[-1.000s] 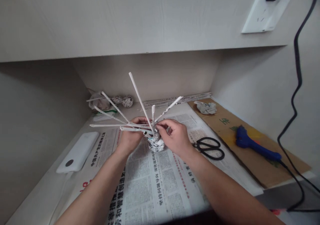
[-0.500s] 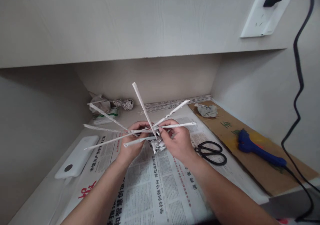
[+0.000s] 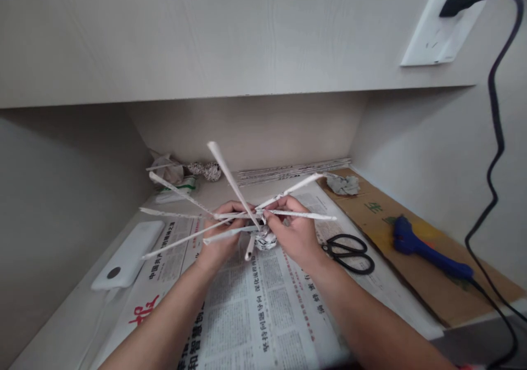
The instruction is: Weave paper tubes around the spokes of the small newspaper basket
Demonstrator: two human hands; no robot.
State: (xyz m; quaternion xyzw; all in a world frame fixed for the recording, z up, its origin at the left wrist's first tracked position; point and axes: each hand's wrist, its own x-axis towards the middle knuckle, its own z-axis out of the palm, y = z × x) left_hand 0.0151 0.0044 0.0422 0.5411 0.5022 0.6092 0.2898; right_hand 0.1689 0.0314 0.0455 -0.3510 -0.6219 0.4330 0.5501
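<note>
Between my two hands is a small woven piece of rolled newspaper [image 3: 267, 240], with several thin paper tubes fanning out from it. One paper tube [image 3: 230, 178] points up and away to the left, while others spread left and right. My left hand [image 3: 222, 235] closes round the left side of the weave, its fingertips partly hidden behind the tubes. My right hand [image 3: 294, 227] pinches a tube at the right side, thumb against the weave. Below both hands lies a printed newspaper sheet [image 3: 234, 315].
Black-handled scissors [image 3: 349, 253] lie right of my hand. A blue glue gun [image 3: 428, 249] and crumpled paper [image 3: 343, 184] rest on a cardboard sheet [image 3: 465, 304]. At left is a white power bank [image 3: 129, 254]; behind are a bundle of paper tubes [image 3: 288, 171] and a woven paper piece [image 3: 208, 171].
The woven piece has turned slightly in my hands. The right-hand tubes reach further right, the upright one leans more to the left, and a short tube end now shows below the weave.
</note>
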